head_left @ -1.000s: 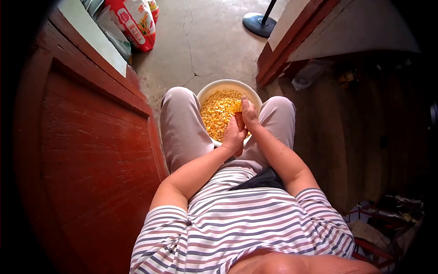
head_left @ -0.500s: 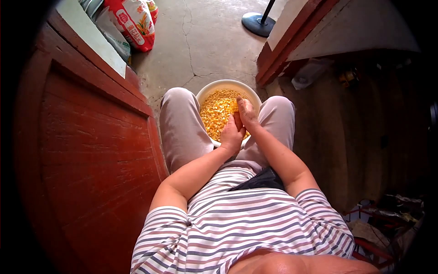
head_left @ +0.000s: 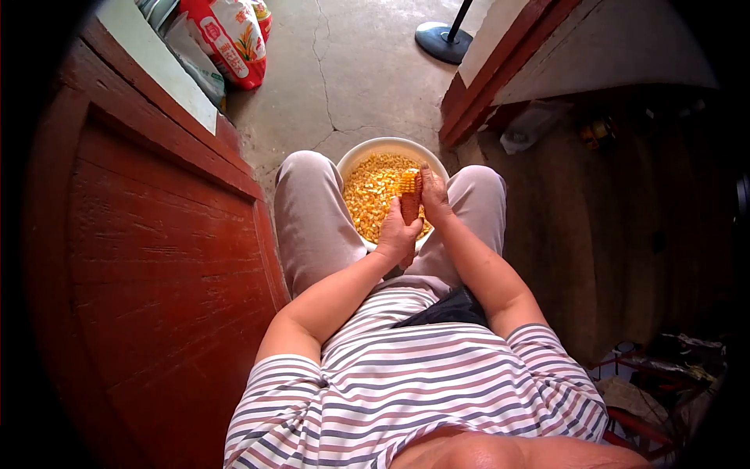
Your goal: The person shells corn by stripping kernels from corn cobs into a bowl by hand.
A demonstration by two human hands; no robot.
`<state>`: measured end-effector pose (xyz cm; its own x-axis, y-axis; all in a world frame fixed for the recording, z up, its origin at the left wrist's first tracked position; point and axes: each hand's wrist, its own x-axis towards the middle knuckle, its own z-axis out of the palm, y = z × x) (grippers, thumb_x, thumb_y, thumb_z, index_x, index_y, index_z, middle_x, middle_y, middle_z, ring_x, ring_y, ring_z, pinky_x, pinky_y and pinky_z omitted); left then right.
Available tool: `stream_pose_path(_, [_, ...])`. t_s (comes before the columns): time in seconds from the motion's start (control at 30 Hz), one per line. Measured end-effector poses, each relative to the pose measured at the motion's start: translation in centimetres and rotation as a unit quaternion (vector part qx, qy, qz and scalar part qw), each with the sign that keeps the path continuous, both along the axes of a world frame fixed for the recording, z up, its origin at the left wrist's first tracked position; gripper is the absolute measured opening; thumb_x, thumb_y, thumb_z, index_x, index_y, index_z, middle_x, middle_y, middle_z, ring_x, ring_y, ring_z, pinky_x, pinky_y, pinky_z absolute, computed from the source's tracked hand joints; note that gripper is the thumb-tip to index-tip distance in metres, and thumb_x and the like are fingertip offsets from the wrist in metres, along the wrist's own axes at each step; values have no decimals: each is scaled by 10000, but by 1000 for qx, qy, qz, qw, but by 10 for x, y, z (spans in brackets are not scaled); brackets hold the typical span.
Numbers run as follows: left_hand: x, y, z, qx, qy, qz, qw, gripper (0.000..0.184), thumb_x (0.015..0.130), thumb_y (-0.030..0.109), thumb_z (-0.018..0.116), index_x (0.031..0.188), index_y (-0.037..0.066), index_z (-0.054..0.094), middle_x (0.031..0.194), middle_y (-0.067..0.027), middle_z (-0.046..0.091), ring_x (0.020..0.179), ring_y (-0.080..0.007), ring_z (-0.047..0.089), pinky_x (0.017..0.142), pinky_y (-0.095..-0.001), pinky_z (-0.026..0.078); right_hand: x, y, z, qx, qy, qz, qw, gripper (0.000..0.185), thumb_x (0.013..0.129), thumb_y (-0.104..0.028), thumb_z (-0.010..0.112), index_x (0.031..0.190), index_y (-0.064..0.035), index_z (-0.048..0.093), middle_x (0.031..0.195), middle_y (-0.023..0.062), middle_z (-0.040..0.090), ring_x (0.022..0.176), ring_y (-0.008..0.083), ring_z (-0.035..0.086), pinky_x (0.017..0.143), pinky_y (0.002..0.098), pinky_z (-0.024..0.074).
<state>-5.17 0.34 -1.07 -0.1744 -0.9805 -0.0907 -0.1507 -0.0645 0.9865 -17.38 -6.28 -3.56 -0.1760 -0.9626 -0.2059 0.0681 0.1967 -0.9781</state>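
Note:
Between my knees sits a white basin with loose yellow corn kernels in it. Over the basin I hold a corn cob, its bare reddish part towards me and yellow kernels still on its far end. My left hand is wrapped round the near part of the cob. On the cob's right side, near the kernels, my right hand is closed with the thumb pointing away from me. Part of the cob is hidden by my fingers.
A red wooden door stands close on my left. Ahead on the concrete floor are a red and white bag and a round black stand base. A red door frame and a clear plastic bag are on the right.
My right hand has moved slightly right along the cob's side, and more of the cob's bare reddish part now shows between my hands.

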Motion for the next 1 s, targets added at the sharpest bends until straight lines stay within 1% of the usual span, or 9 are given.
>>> stream_pose_path(0.03, [0, -1, 1, 2, -19, 0, 1000, 507, 750, 176, 599, 1166, -14, 380, 957, -171, 567, 854, -270, 579, 776, -351, 450, -2, 1, 5, -1, 1, -1, 1000, 487, 914, -487, 381, 916, -39, 572, 765, 9, 553, 691, 131, 520, 632, 253, 418])
stream_pose_path(0.13, [0, -1, -2, -9, -49, 3, 999, 496, 731, 178, 613, 1139, -9, 403, 954, -175, 570, 847, -298, 582, 768, -364, 454, 2, 5, 27, 83, -32, 29, 996, 482, 905, -495, 402, 934, -43, 568, 775, 21, 555, 715, 130, 504, 659, 252, 415])
stream_pose_path(0.2, [-1, -1, -4, -4, -82, 6, 997, 494, 725, 180, 614, 1133, -6, 406, 948, -183, 571, 849, -312, 581, 763, -371, 454, 4, -1, 12, 5, 72, 48, 996, 504, 913, -472, 385, 762, -14, 534, 726, 69, 516, 685, 174, 450, 650, 336, 390])
stream_pose_path(0.33, [-2, 3, 12, 20, -150, 1, 989, 490, 720, 199, 604, 1121, -6, 411, 917, -211, 574, 842, -349, 580, 745, -393, 454, 4, -5, -7, -83, 124, 51, 987, 516, 917, -457, 365, 771, 9, 531, 684, 122, 498, 659, 212, 464, 658, 357, 393])
stream_pose_path(0.53, [-1, 1, 0, 15, -41, 6, 999, 523, 725, 236, 578, 1154, 7, 386, 945, -262, 569, 889, -406, 561, 771, -457, 439, 2, 0, 8, -73, 238, 21, 968, 486, 923, -418, 370, 798, 22, 536, 685, 148, 493, 665, 234, 477, 671, 361, 396])
stream_pose_path(0.6, [0, 1, 6, 11, -68, 19, 997, 504, 737, 221, 577, 1149, -5, 397, 930, -236, 573, 871, -379, 570, 769, -427, 444, 3, 4, 14, -14, 26, 32, 999, 457, 926, -426, 390, 887, 0, 550, 833, 73, 547, 766, 159, 475, 697, 286, 400])
stream_pose_path(0.73, [-1, -1, 0, -13, -89, 32, 995, 442, 774, 200, 563, 1132, -14, 415, 928, -214, 571, 868, -346, 577, 782, -396, 442, 10, 8, 32, 36, -41, 21, 998, 506, 911, -470, 396, 889, 14, 542, 841, 96, 545, 790, 180, 491, 706, 307, 403])
stream_pose_path(0.8, [-3, -1, 4, -11, -98, 28, 995, 427, 784, 200, 555, 1125, -15, 413, 930, -212, 567, 870, -337, 575, 788, -393, 439, 15, 9, 33, -35, 227, 26, 973, 555, 898, -509, 372, 838, 16, 541, 766, 189, 546, 758, 321, 533, 729, 390, 397])
stream_pose_path(1.0, [-10, -1, -22, -40, 20, 16, 999, 429, 789, 230, 520, 1129, 9, 380, 954, -260, 551, 896, -423, 541, 777, -456, 419, 11, 1, -2, -89, 235, 11, 968, 558, 906, -496, 344, 847, 18, 554, 777, 233, 556, 755, 377, 538, 704, 422, 403])
